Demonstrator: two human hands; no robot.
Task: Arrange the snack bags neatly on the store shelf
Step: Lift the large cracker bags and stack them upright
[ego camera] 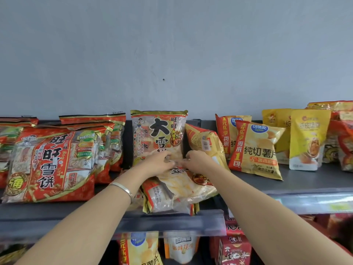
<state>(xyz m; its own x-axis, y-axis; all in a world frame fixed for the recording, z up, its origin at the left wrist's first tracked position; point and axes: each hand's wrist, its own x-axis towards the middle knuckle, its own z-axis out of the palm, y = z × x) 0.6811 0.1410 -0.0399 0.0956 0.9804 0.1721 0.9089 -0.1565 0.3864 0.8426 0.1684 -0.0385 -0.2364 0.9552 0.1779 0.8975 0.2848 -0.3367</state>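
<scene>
A gold and red rice-cracker bag [183,183] lies flat on the top shelf [305,180], its near end over the shelf's front edge. My left hand [158,162] and my right hand [196,161] both pinch its far, top edge, close together. Behind them a matching gold bag [158,131] stands upright against the wall. Another gold bag [206,144] leans tilted just right of my right hand. More flat bags [156,199] lie under the one I hold.
Red rice-cracker bags [51,163] stand in rows at the left. Yellow potato-chip bags [257,150] and yellow pouches [307,138] stand at the right, with red packs [343,138] at the far right. A lower shelf holds more snack bags [181,247]. A grey wall backs the shelf.
</scene>
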